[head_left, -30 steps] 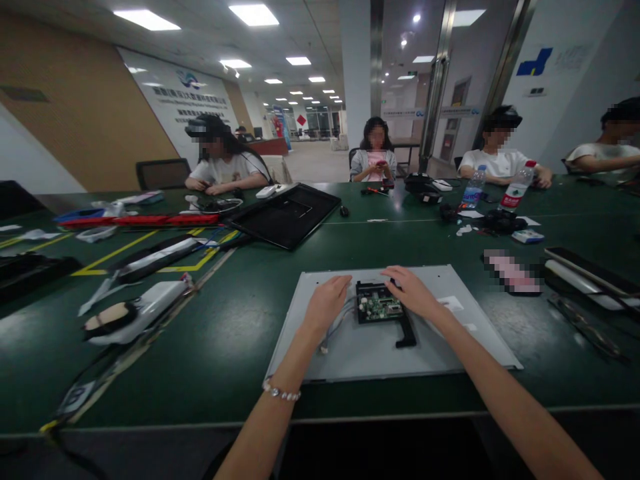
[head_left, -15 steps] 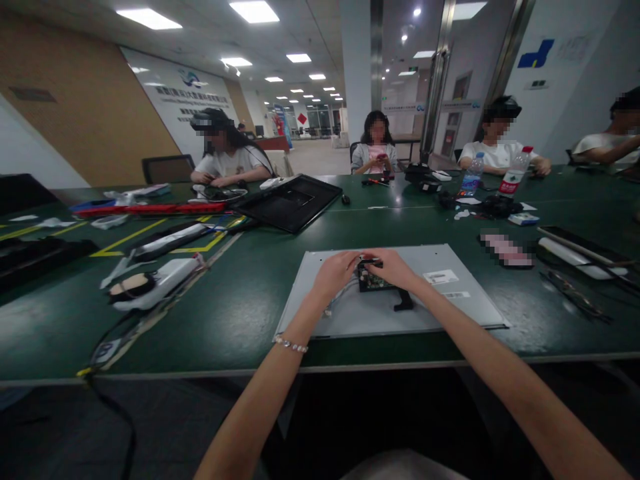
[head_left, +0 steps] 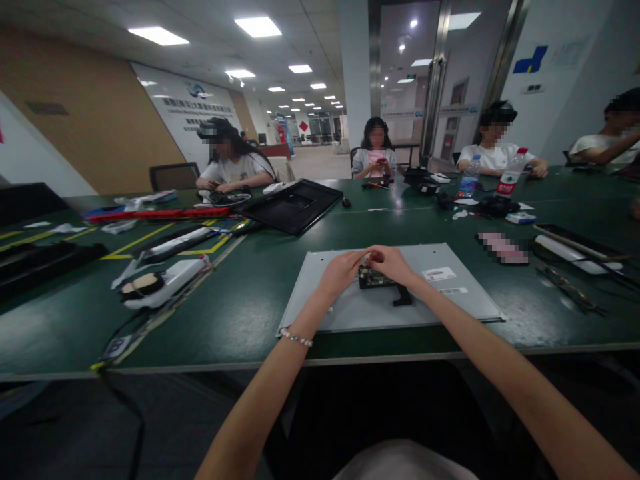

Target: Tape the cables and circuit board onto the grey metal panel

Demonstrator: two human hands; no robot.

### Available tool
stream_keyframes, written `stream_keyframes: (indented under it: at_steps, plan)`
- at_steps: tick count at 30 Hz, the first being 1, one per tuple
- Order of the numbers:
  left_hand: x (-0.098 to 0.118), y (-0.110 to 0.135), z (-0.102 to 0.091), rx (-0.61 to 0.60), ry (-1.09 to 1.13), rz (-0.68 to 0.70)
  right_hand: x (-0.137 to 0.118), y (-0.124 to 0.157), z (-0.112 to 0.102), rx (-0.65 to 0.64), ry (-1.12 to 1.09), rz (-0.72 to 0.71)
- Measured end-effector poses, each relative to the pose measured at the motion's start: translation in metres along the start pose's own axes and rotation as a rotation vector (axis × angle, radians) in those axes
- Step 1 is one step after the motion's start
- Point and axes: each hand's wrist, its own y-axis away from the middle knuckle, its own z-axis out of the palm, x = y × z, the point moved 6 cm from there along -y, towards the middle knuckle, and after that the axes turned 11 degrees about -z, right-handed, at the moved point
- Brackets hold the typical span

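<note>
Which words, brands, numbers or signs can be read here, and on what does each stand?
"B" or perhaps "8": pale tag near the left front of the green table.
Too blurred to read: wall sign, glass door lettering, lettering beside the blue mark.
Too small: labels on grey panel, blue-capped bottle and red-capped bottle.

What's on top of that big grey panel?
On the panel: a circuit board in a black frame and two white labels. The left hand and right hand cover part of the board, so I can't see what's under them.
</note>
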Motion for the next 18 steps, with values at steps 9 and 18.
stream_keyframes:
  at_steps: [9,18]
  plan:
    - [0.002,0.002,-0.009,0.100,0.031,-0.028,0.006,0.002,-0.006,0.067,-0.113,0.014]
    - [0.002,0.003,-0.009,0.138,0.015,0.034,0.017,0.000,-0.003,0.121,-0.200,0.034]
